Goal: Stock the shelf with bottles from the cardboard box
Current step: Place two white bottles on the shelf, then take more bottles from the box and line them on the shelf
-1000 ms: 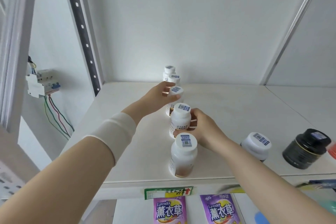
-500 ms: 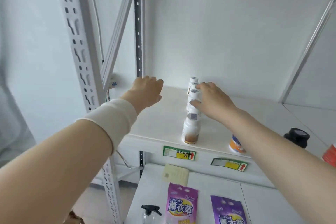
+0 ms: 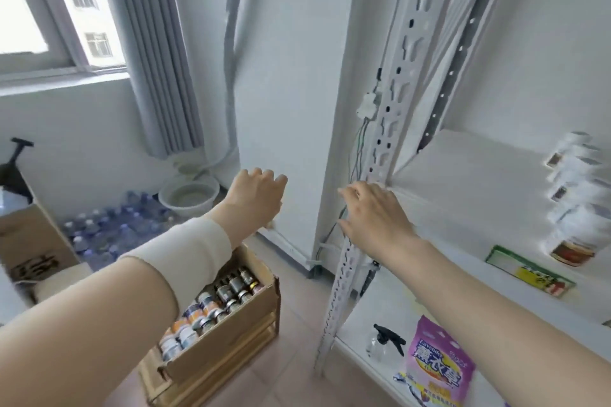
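Hands hover empty, fingers relaxed: left hand (image 3: 256, 198) at 8 o'clock, right hand (image 3: 373, 211) at 4. Cardboard box (image 3: 231, 330) of bottles (image 3: 211, 304) sits at 7 o'clock; shelf (image 3: 463, 175) at 3 o'clock carries white bottles (image 3: 575, 195).

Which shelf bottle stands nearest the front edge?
The white plastic bottle with the brown base, beside the green shelf label; the other white bottles line up behind it.

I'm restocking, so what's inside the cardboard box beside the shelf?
The cardboard box holds upright bottles in rows: dark-capped ones at the far end, white-and-orange ones nearer. The left forearm covers its near left part, so what lies there cannot be seen.
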The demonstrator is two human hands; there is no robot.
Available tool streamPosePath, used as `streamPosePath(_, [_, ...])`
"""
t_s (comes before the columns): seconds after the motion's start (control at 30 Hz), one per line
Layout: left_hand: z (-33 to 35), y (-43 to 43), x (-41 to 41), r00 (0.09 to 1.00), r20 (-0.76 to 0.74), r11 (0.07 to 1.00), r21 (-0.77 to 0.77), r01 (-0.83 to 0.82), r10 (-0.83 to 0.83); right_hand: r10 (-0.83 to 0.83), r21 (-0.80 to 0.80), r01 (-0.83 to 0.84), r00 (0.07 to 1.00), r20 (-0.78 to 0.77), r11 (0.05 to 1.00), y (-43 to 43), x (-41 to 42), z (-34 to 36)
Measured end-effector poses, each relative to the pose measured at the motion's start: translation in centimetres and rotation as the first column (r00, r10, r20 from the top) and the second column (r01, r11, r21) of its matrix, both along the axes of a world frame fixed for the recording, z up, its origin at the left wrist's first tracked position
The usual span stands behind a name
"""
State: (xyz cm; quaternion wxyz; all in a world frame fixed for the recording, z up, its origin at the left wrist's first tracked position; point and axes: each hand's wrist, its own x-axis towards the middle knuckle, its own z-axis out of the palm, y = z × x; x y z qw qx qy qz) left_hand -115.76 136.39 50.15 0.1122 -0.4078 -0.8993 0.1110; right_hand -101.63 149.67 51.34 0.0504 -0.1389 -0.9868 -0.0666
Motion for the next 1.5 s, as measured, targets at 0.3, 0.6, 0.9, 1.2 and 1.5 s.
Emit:
streamPosePath(0.3, [-13.5,-13.6,-12.6,0.884,0.314,0.936,-0.055,-0.348,0.347,0.179,-0.091,-0.160,0.944,0.278,0.983,-8.4,-16.4,-12.1])
streamPosePath(0.6, [-26.9,-18.6,-17.1,0.631,0.595,0.850,-0.191,-0.491,0.498,0.276,-0.214,-0.184,0.766,0.581,0.959,-11.6,-23.7,-24.8])
streamPosePath(0.9, [-39.1,-17.5,-20.8,0.340,0.721,0.737,-0.342,-0.583,0.604,0.417,-0.358,-0.223,0.601,0.682,0.907,-12.1,-31.5,-38.6])
streamPosePath(1.2, [-54.8,-16.4,-25.8,0.306,0.766,0.738,-0.305,-0.602,0.566,0.442,-0.414,-0.208,0.645,0.624,0.886,-13.2,-38.4,-56.1])
streamPosePath(1.5, [-59.6,-16.2,-29.8,0.174,0.832,0.777,-0.388,-0.496,0.527,0.497,-0.436,-0.303,0.740,0.452,0.847,-13.8,-40.8,-61.8])
